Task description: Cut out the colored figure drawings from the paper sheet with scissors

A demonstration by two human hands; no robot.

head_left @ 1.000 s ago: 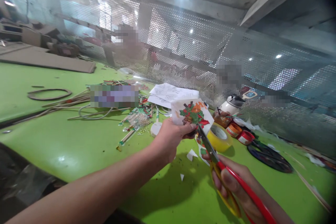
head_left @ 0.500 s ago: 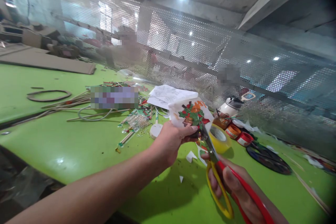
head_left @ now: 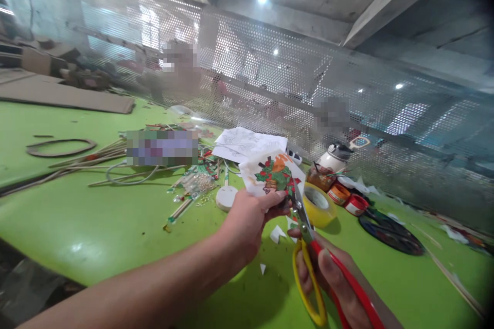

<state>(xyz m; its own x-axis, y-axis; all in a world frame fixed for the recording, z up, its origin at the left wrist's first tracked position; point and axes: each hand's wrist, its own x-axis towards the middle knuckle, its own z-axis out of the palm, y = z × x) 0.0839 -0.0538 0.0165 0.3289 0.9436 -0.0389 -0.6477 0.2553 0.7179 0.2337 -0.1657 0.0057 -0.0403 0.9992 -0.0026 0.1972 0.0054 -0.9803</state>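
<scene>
My left hand pinches the lower edge of a white sheet of paper painted with green leaves, red berries and an orange shape. In my right hand is a pair of scissors with one yellow and one red handle. The scissor blades reach up to the right side of the painted paper, close to my left fingertips. Below the blades lie white paper scraps on the green table. Behind the blades stands a roll of yellow tape.
Paint jars, a dark palette and a white kettle-like vessel stand to the right. A line-drawn sheet, thin sticks and small beads lie left of centre. Cardboard rests at far left, before a perforated screen.
The scissors have opened less wide or turned slightly, and their handles sit a little further left. The whole view has shifted slightly. Both hands keep their hold.
</scene>
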